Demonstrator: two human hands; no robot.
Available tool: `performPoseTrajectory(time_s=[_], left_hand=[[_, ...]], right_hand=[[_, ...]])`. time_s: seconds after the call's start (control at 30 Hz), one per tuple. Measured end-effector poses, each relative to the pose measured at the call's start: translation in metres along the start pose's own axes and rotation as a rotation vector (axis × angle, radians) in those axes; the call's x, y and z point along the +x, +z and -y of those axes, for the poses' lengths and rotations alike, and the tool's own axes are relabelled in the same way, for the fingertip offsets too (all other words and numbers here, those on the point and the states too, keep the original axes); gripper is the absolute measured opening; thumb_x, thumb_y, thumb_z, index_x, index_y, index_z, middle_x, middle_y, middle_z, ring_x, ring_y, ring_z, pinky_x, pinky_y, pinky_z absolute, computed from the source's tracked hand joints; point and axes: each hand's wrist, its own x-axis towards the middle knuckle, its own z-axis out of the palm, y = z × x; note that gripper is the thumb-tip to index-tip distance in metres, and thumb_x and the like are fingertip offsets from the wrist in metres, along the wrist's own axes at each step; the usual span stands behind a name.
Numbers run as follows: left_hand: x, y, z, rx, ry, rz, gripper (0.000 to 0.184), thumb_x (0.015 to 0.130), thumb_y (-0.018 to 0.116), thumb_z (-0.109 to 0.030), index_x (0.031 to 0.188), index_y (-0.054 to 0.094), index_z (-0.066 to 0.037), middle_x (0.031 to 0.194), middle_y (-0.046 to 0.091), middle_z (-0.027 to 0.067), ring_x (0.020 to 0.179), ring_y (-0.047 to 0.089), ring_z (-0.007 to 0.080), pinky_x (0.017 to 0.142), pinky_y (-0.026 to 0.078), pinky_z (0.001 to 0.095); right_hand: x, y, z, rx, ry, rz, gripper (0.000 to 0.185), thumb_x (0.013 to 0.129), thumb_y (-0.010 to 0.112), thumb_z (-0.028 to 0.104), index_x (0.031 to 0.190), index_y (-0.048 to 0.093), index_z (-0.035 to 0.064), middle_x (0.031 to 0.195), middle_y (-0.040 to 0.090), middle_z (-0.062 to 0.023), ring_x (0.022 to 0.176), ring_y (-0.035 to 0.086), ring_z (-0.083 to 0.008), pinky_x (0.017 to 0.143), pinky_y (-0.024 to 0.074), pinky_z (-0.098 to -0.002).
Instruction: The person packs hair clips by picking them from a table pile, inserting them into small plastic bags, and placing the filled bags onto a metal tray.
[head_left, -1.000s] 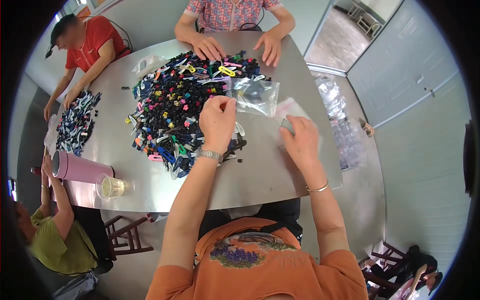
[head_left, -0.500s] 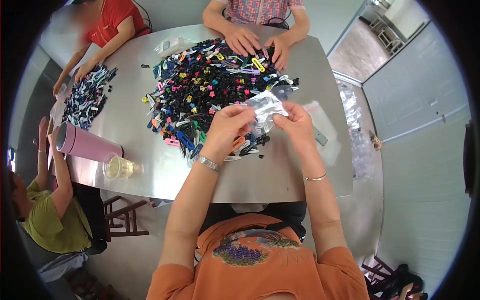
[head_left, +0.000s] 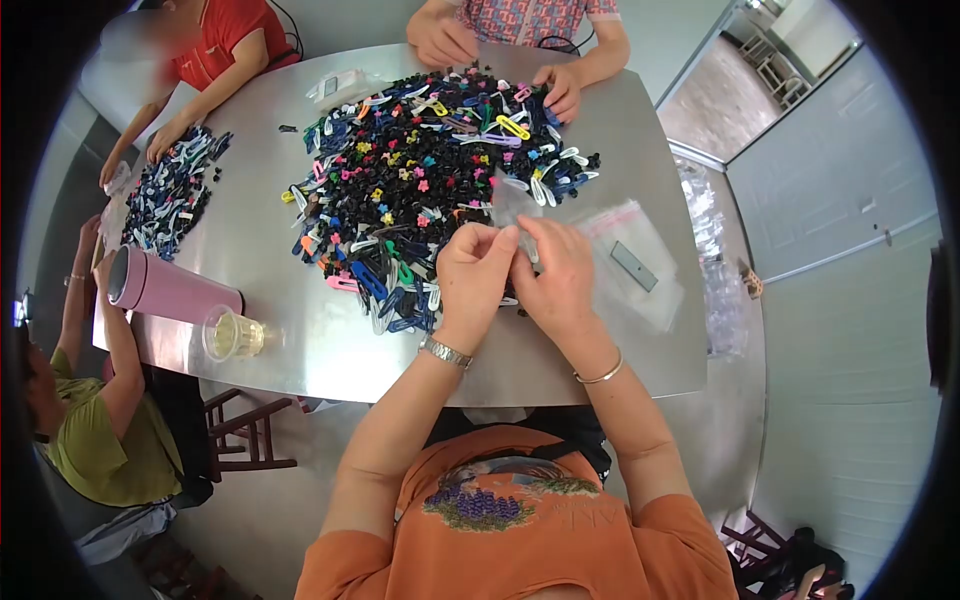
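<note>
My left hand (head_left: pixel 472 280) and my right hand (head_left: pixel 556 272) meet at the near edge of a pile of hair clips (head_left: pixel 395 190). Between their fingertips they pinch a small clear plastic bag (head_left: pixel 513 203), which points up and away from me. Whether anything lies inside the bag I cannot make out. The pile mixes small black claw clips, coloured flower clips and snap clips. To the right of my hand rest flat clear bags (head_left: pixel 652 298), with a grey metal bar (head_left: pixel 633 267) on top of them.
A pink tumbler (head_left: pixel 175 287) and a clear cup of pale liquid (head_left: pixel 235 335) stand at the left. Behind them is a smaller clip heap (head_left: pixel 175 190). Across the table, a co-worker's hands (head_left: pixel 560 93) are at the pile; two more people sit on the left.
My hands have come together and the bag, spread between them before, is now bunched at my fingertips. The co-worker opposite has drawn one hand back from the pile.
</note>
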Motion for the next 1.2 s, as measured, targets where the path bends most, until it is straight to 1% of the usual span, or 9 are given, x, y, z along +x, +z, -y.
performPoseTrajectory(time_s=[0.5, 0.53, 0.57, 0.63, 0.67, 0.7, 0.8, 0.97, 1.2], left_hand=[[-0.034, -0.013, -0.003, 0.553, 0.386, 0.005, 0.015, 0.079, 0.070, -0.011, 0.073, 0.060, -0.003, 0.065, 0.058, 0.0072, 0.054, 0.057, 0.0154, 0.051, 0.045, 0.0283], [-0.037, -0.023, -0.009, 0.654, 0.216, 0.189, 0.025, 0.085, 0.067, -0.023, 0.098, 0.061, -0.003, 0.082, 0.063, 0.0088, 0.068, 0.061, 0.0153, 0.060, 0.048, 0.0281], [-0.035, -0.025, -0.013, 0.655, 0.218, 0.191, 0.025, 0.085, 0.067, -0.023, 0.098, 0.061, -0.003, 0.082, 0.063, 0.0088, 0.068, 0.061, 0.0153, 0.060, 0.048, 0.0281], [-0.030, -0.029, -0.020, -0.244, -0.326, 0.130, 0.059, 0.091, 0.058, -0.038, 0.136, 0.038, -0.005, 0.115, 0.057, 0.0146, 0.089, 0.061, 0.0193, 0.073, 0.050, 0.0303], [-0.022, -0.038, -0.011, -0.301, -0.279, 0.252, 0.074, 0.096, 0.041, -0.050, 0.149, 0.005, -0.013, 0.141, 0.031, 0.0220, 0.103, 0.058, 0.0300, 0.082, 0.052, 0.0359], [-0.015, -0.032, -0.016, -0.344, -0.275, 0.199, 0.076, 0.095, 0.044, -0.051, 0.149, 0.003, -0.015, 0.144, 0.025, 0.0213, 0.106, 0.056, 0.0349, 0.084, 0.050, 0.0407], [-0.001, -0.021, -0.025, -0.580, -0.340, 0.195, 0.072, 0.095, 0.048, -0.045, 0.149, 0.009, -0.017, 0.145, 0.025, 0.0197, 0.110, 0.053, 0.0378, 0.087, 0.049, 0.0446], [0.015, -0.022, -0.001, -0.856, -0.327, 0.112, 0.040, 0.088, 0.064, -0.022, 0.123, 0.048, -0.014, 0.124, 0.051, 0.0079, 0.103, 0.055, 0.0339, 0.086, 0.047, 0.0500], [0.013, -0.016, 0.012, -0.926, -0.279, 0.032, 0.024, 0.088, 0.063, -0.017, 0.110, 0.054, -0.013, 0.109, 0.060, 0.0045, 0.098, 0.057, 0.0303, 0.085, 0.048, 0.0468]], right_hand=[[-0.001, -0.013, -0.001, -0.217, -0.052, -0.123, 0.012, 0.072, 0.066, 0.004, 0.082, 0.064, 0.0093, 0.075, 0.063, -0.0034, 0.072, 0.060, -0.0211, 0.071, 0.0421, -0.0339], [-0.001, -0.014, 0.000, -0.221, -0.065, -0.119, 0.012, 0.072, 0.066, 0.004, 0.082, 0.064, 0.0096, 0.075, 0.063, -0.0028, 0.072, 0.060, -0.0208, 0.070, 0.0417, -0.0340], [-0.001, -0.015, 0.000, -0.223, -0.078, -0.115, 0.012, 0.072, 0.066, 0.004, 0.081, 0.064, 0.0098, 0.074, 0.062, -0.0023, 0.071, 0.060, -0.0205, 0.070, 0.0413, -0.0341], [-0.002, -0.014, 0.000, -0.182, -0.121, -0.121, 0.012, 0.072, 0.066, 0.004, 0.081, 0.063, 0.0100, 0.074, 0.062, -0.0017, 0.070, 0.059, -0.0201, 0.070, 0.0406, -0.0342], [-0.004, -0.013, 0.001, -0.140, -0.167, -0.119, 0.011, 0.072, 0.066, 0.004, 0.081, 0.063, 0.0102, 0.074, 0.062, -0.0012, 0.070, 0.059, -0.0197, 0.070, 0.0399, -0.0343], [-0.005, -0.012, 0.004, -0.132, -0.168, -0.115, 0.011, 0.072, 0.066, 0.004, 0.081, 0.063, 0.0102, 0.074, 0.062, -0.0012, 0.070, 0.059, -0.0197, 0.070, 0.0399, -0.0343], [-0.005, -0.010, 0.013, -0.069, -0.229, -0.003, 0.011, 0.072, 0.066, 0.005, 0.081, 0.063, 0.0107, 0.075, 0.062, -0.0004, 0.070, 0.058, -0.0189, 0.070, 0.0387, -0.0346], [-0.008, -0.006, 0.013, -0.143, -0.230, 0.049, 0.012, 0.072, 0.066, 0.006, 0.081, 0.062, 0.0113, 0.076, 0.063, 0.0002, 0.071, 0.058, -0.0186, 0.070, 0.0388, -0.0343], [-0.008, 0.003, 0.016, -0.070, -0.135, -0.116, 0.013, 0.070, 0.068, 0.005, 0.081, 0.062, 0.0103, 0.076, 0.063, -0.0002, 0.074, 0.060, -0.0180, 0.071, 0.0401, -0.0342]])
